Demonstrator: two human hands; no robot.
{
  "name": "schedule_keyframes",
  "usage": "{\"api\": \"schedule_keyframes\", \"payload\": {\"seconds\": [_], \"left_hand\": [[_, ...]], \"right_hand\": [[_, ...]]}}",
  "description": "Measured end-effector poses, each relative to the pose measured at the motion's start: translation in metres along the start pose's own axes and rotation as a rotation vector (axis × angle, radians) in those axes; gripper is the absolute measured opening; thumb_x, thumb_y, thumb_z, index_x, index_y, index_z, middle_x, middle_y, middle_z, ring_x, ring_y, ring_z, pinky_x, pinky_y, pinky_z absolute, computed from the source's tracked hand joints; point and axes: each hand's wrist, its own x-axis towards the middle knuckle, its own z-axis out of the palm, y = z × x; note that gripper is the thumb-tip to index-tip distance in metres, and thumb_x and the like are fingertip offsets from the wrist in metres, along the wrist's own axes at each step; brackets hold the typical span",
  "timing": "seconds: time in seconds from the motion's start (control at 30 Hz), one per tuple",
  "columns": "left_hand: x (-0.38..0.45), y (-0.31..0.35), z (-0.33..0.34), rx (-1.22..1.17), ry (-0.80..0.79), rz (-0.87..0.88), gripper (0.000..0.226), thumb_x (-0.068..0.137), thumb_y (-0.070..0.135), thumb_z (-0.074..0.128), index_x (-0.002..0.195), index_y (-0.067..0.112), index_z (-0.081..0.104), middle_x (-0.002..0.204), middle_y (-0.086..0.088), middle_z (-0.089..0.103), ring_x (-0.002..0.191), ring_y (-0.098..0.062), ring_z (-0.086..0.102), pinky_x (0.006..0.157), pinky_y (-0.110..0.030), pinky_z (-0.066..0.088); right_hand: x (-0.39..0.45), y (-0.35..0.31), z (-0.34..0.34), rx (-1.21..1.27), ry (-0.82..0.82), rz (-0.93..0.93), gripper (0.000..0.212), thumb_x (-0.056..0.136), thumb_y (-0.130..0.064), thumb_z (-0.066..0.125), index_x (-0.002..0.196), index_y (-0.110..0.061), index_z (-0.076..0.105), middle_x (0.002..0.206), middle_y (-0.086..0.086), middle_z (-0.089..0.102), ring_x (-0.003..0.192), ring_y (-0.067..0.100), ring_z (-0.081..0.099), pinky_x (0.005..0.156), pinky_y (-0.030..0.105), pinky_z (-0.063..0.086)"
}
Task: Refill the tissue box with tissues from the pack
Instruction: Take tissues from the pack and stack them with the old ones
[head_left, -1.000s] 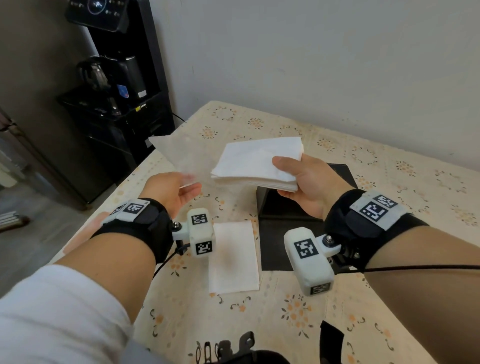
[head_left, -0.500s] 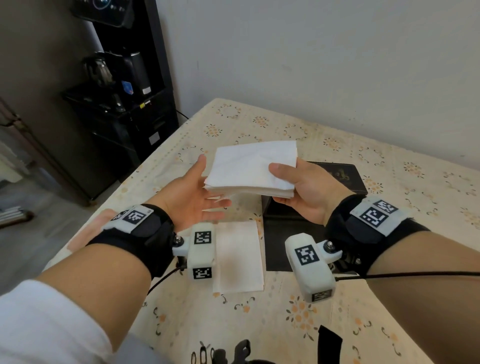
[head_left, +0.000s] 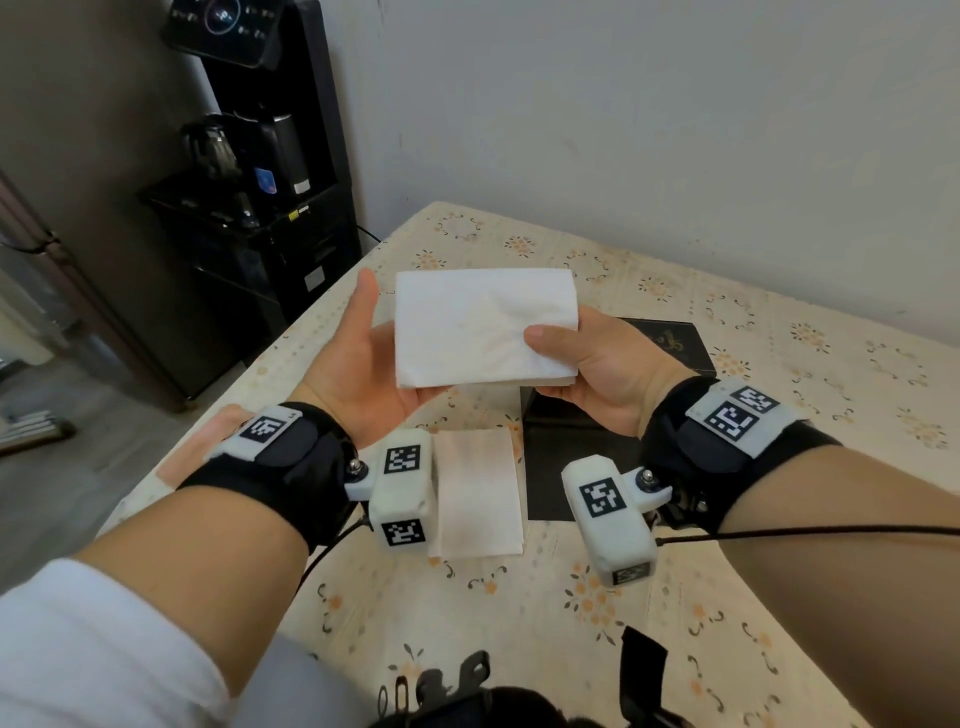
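Note:
A white stack of folded tissues (head_left: 483, 327) is held flat above the table between both hands. My left hand (head_left: 363, 364) cradles its left edge from below, thumb raised beside it. My right hand (head_left: 597, 364) grips the right edge, thumb on top. Below and to the right lies the black tissue box (head_left: 550, 457), partly hidden by my right hand and wrist. Its black lid (head_left: 675, 343) with a gold emblem lies behind my right hand. A thin folded tissue (head_left: 478, 499) rests on the table left of the box.
The table carries a cream floral cloth (head_left: 779, 322) and abuts a white wall. A black shelf unit with a kettle (head_left: 244, 171) stands off the table's left far corner. Both wrists wear black bands with white marker blocks. Dark gear (head_left: 467, 691) shows at the bottom edge.
My left hand let go of a loose single sheet, which is gone from view, and came in under the stack's left edge. The stack has levelled out between both hands.

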Motion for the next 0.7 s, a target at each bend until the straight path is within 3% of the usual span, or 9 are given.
{"api": "schedule_keyframes", "payload": {"seconds": [0.13, 0.23, 0.33, 0.4, 0.47, 0.57, 0.63, 0.7], "left_hand": [[-0.008, 0.001, 0.003, 0.04, -0.011, -0.025, 0.082, 0.074, 0.076, 0.037, 0.129, 0.018, 0.055, 0.125, -0.009, 0.065, 0.111, -0.027, 0.064, 0.081, -0.042, 0.057], [-0.01, 0.006, -0.001, 0.127, -0.011, -0.043, 0.079, 0.076, 0.077, 0.031, 0.125, 0.024, 0.061, 0.127, -0.005, 0.064, 0.114, -0.026, 0.062, 0.09, -0.044, 0.052], [-0.01, 0.014, -0.006, 0.294, -0.004, -0.106, 0.071, 0.074, 0.069, 0.04, 0.111, 0.015, 0.068, 0.11, -0.007, 0.072, 0.095, -0.023, 0.071, 0.072, -0.034, 0.058], [-0.007, 0.015, -0.005, 0.518, -0.032, -0.181, 0.054, 0.08, 0.053, 0.049, 0.113, 0.014, 0.064, 0.106, -0.007, 0.072, 0.089, -0.02, 0.071, 0.068, -0.031, 0.058], [-0.005, 0.012, -0.003, 0.746, -0.095, -0.234, 0.039, 0.085, 0.038, 0.061, 0.118, 0.018, 0.061, 0.11, -0.006, 0.071, 0.096, -0.021, 0.069, 0.079, -0.037, 0.057], [-0.003, 0.002, -0.002, 0.927, -0.168, -0.263, 0.047, 0.071, 0.032, 0.072, 0.116, 0.024, 0.06, 0.11, -0.002, 0.072, 0.1, -0.022, 0.069, 0.08, -0.035, 0.056], [-0.006, -0.006, -0.01, 0.934, -0.077, -0.222, 0.038, 0.074, 0.021, 0.073, 0.11, 0.027, 0.063, 0.103, 0.0, 0.074, 0.095, -0.019, 0.07, 0.075, -0.03, 0.057], [-0.01, -0.01, -0.027, 0.906, 0.057, -0.18, 0.03, 0.079, 0.016, 0.071, 0.106, 0.029, 0.063, 0.096, 0.004, 0.076, 0.088, -0.017, 0.072, 0.072, -0.029, 0.059]], "right_hand": [[-0.004, -0.003, 0.002, -0.157, -0.005, -0.007, 0.04, 0.087, -0.012, 0.06, 0.126, -0.012, 0.051, 0.121, 0.01, 0.064, 0.11, 0.028, 0.061, 0.095, 0.044, 0.049], [-0.007, -0.008, -0.002, -0.272, -0.012, -0.024, 0.042, 0.085, -0.012, 0.063, 0.124, -0.011, 0.051, 0.12, 0.011, 0.064, 0.109, 0.028, 0.061, 0.096, 0.047, 0.048], [-0.007, -0.013, -0.007, -0.436, -0.041, -0.046, 0.038, 0.083, -0.011, 0.065, 0.119, -0.012, 0.054, 0.117, 0.011, 0.065, 0.106, 0.028, 0.062, 0.094, 0.048, 0.05], [-0.005, -0.015, -0.007, -0.561, -0.091, -0.044, 0.032, 0.081, -0.011, 0.065, 0.112, -0.014, 0.059, 0.111, 0.01, 0.068, 0.101, 0.026, 0.064, 0.09, 0.044, 0.052], [-0.002, -0.014, -0.002, -0.694, -0.127, -0.04, 0.023, 0.078, -0.014, 0.068, 0.1, -0.018, 0.062, 0.101, 0.005, 0.069, 0.094, 0.023, 0.065, 0.084, 0.036, 0.053], [0.005, -0.007, 0.012, -0.916, -0.133, -0.063, 0.016, 0.076, -0.022, 0.071, 0.085, -0.028, 0.059, 0.087, -0.005, 0.065, 0.081, 0.012, 0.062, 0.068, 0.026, 0.049], [0.011, 0.002, 0.021, -1.018, -0.088, -0.117, 0.019, 0.076, -0.026, 0.069, 0.091, -0.028, 0.058, 0.087, -0.01, 0.062, 0.077, 0.006, 0.058, 0.064, 0.021, 0.048], [0.017, 0.012, 0.027, -1.042, 0.001, -0.207, 0.036, 0.078, -0.027, 0.068, 0.111, -0.027, 0.053, 0.093, -0.014, 0.057, 0.079, 0.005, 0.055, 0.063, 0.015, 0.042]]}}
